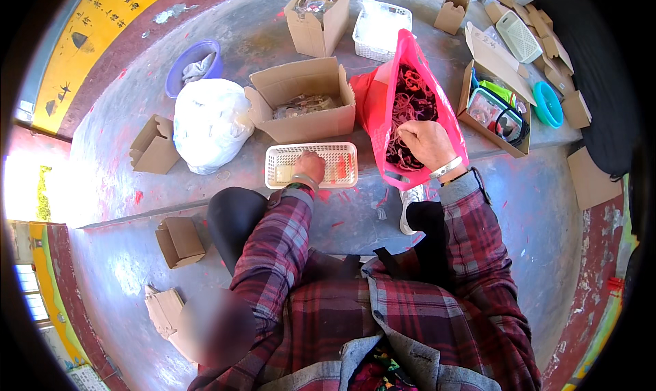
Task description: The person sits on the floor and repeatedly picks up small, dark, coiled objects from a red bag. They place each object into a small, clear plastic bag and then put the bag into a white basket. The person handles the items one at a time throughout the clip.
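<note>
My left hand (311, 165) reaches down into a shallow cream plastic basket (271, 179). Its fingers look curled, and what they hold, if anything, is hidden below them. Pale yellowish pieces lie beside that hand, and a few red and pink pieces (339, 168) show at the basket's right end. Over the mouth of a bright pink plastic bag (372, 93) is my right hand (427, 145), its fingers bent together against dark red and pink cords (410, 107) that fill the bag. Whether a cord is pinched there is too small to tell.
Beyond the basket stands an open cardboard box (301, 128) with small wrapped items. To its left sit a stuffed white bag (210, 121) and a purple basin (193, 64). A box of odds and ends (495, 117) lies right of the pink bag. A concrete step edge crosses the floor.
</note>
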`<state>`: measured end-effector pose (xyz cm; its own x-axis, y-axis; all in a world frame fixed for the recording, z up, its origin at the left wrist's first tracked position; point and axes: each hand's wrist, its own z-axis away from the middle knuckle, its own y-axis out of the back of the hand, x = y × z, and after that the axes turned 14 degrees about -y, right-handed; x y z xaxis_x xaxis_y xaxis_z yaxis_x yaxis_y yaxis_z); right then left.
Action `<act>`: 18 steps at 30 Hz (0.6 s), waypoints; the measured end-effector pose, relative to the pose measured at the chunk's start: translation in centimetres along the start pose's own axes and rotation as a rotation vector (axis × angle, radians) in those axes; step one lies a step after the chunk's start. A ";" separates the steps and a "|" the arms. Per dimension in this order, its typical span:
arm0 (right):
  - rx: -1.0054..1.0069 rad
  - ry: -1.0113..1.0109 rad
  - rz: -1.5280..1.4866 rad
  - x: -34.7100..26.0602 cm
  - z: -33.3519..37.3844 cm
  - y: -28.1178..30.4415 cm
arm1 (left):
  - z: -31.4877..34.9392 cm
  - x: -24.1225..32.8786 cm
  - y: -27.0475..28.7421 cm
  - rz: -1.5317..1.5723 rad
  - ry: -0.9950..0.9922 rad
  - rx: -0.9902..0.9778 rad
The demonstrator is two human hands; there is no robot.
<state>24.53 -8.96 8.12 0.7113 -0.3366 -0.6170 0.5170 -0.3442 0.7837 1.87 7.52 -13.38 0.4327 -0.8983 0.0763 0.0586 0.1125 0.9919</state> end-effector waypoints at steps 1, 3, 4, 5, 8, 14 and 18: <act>-0.006 -0.003 0.009 0.1 0.0 0.0 | 0.0 0.1 0.1 -0.001 -0.009 -0.005; -0.009 0.004 0.012 -0.1 0.0 0.1 | 0.0 0.4 0.4 0.057 -0.023 -0.016; -0.010 0.007 0.013 -0.1 0.1 0.2 | -0.1 0.5 0.7 0.086 -0.030 -0.021; -0.005 -0.002 0.015 -0.2 0.1 0.2 | -0.2 0.6 0.5 0.111 -0.023 -0.023; -0.012 -0.014 0.014 -0.8 0.2 0.1 | -0.3 0.6 -0.8 0.206 0.026 -0.016; -0.049 -0.025 0.023 -0.6 0.2 -0.1 | 0.1 1.4 -0.8 0.284 -0.013 -0.157; -0.034 -0.006 0.005 -0.5 0.3 -0.2 | -0.6 2.7 2.0 0.086 -0.053 -0.244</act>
<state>23.93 -9.00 8.28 0.7110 -0.3432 -0.6137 0.5295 -0.3129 0.7885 3.66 5.61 -11.24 0.3978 -0.9013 0.1712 0.2418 0.2830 0.9282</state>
